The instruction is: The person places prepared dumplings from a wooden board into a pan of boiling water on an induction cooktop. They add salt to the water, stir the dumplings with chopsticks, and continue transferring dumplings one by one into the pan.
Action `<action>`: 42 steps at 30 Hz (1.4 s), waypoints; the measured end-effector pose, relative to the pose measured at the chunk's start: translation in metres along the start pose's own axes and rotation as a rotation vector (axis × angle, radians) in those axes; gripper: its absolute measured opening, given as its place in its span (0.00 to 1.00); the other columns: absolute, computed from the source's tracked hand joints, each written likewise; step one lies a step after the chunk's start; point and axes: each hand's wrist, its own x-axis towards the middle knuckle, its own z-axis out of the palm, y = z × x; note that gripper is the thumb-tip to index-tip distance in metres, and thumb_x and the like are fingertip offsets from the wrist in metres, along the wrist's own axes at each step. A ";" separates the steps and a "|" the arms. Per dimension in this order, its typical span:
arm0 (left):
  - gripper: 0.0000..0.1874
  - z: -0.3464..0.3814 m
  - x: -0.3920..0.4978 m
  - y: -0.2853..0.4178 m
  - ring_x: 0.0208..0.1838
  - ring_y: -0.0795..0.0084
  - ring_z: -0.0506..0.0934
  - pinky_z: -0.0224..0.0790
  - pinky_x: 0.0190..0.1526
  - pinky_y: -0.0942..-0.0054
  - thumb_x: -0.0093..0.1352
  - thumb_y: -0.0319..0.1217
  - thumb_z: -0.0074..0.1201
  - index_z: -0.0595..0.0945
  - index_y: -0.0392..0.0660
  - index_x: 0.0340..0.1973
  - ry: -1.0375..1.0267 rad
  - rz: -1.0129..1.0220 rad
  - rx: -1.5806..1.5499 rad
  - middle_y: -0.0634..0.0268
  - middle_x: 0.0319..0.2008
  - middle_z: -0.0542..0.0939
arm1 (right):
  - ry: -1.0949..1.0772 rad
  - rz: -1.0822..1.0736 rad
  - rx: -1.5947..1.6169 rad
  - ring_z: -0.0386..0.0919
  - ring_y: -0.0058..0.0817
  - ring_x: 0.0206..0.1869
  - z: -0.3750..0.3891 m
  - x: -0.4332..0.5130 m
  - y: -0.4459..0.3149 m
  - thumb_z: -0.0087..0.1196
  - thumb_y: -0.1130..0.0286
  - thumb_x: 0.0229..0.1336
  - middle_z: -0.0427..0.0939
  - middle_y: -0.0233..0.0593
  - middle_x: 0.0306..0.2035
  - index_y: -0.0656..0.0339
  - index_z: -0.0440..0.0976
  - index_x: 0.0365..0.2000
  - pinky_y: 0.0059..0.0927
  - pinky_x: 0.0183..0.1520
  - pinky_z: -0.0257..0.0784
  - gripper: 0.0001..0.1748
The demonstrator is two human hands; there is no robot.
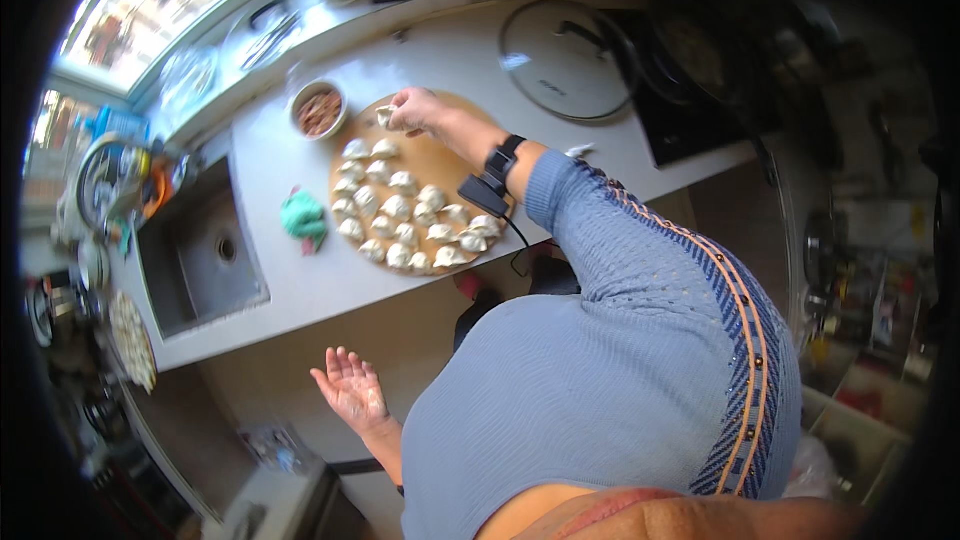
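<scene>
With my right hand [417, 112] I pinch a white dumpling [385, 116] above the far edge of a round wooden board [450, 146]. Rows of floured dumplings [396, 206] cover the board's left and near parts. A white bowl [331, 131] of reddish-brown filling [319, 113] stands left of the board's far edge. Away from the counter, low in front of my body, my left hand [358, 392] is palm up with its fingers apart and nothing in it. Flour marks its palm.
A green cloth [303, 216] lies between the board and the steel sink [202, 255]. At the far right a glass lid [568, 64] sits beside the black hob [701, 127]. Another board with dumplings [132, 337] is at far left. Bags and utensils [271, 41] line the windowsill.
</scene>
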 end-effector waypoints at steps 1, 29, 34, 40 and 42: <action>0.23 0.011 0.000 -0.006 0.41 0.68 0.82 0.79 0.38 0.68 0.75 0.52 0.47 0.81 0.45 0.46 0.014 -0.005 0.028 0.63 0.41 0.84 | 0.054 -0.042 0.015 0.78 0.27 0.33 -0.027 -0.017 -0.012 0.69 0.71 0.37 0.78 0.36 0.31 0.60 0.76 0.38 0.33 0.29 0.78 0.22; 0.23 0.095 0.000 -0.096 0.42 0.70 0.80 0.77 0.41 0.69 0.75 0.52 0.47 0.79 0.45 0.49 0.087 -0.022 0.068 0.65 0.43 0.81 | 0.001 -0.596 -0.911 0.72 0.50 0.59 -0.031 -0.062 0.007 0.60 0.65 0.53 0.73 0.53 0.56 0.57 0.73 0.55 0.45 0.63 0.69 0.27; 0.23 0.054 -0.019 -0.057 0.40 0.72 0.80 0.77 0.39 0.72 0.75 0.53 0.47 0.80 0.46 0.48 0.201 0.055 0.026 0.67 0.41 0.81 | -0.103 -0.423 -1.155 0.72 0.50 0.60 0.050 -0.016 0.019 0.56 0.70 0.52 0.74 0.50 0.56 0.55 0.78 0.49 0.44 0.63 0.69 0.21; 0.24 0.004 -0.021 -0.023 0.41 0.72 0.80 0.77 0.39 0.70 0.74 0.54 0.48 0.80 0.46 0.47 0.321 0.098 -0.058 0.67 0.41 0.81 | -0.035 -0.265 -0.823 0.80 0.43 0.50 0.048 0.015 0.032 0.55 0.72 0.47 0.82 0.48 0.45 0.54 0.81 0.45 0.36 0.58 0.73 0.21; 0.24 -0.004 -0.018 -0.017 0.41 0.72 0.80 0.77 0.39 0.70 0.74 0.53 0.49 0.80 0.46 0.47 0.276 0.107 -0.052 0.67 0.41 0.81 | -0.016 -0.338 -0.707 0.79 0.43 0.52 0.058 0.023 0.029 0.55 0.71 0.47 0.81 0.47 0.49 0.52 0.80 0.48 0.35 0.59 0.72 0.23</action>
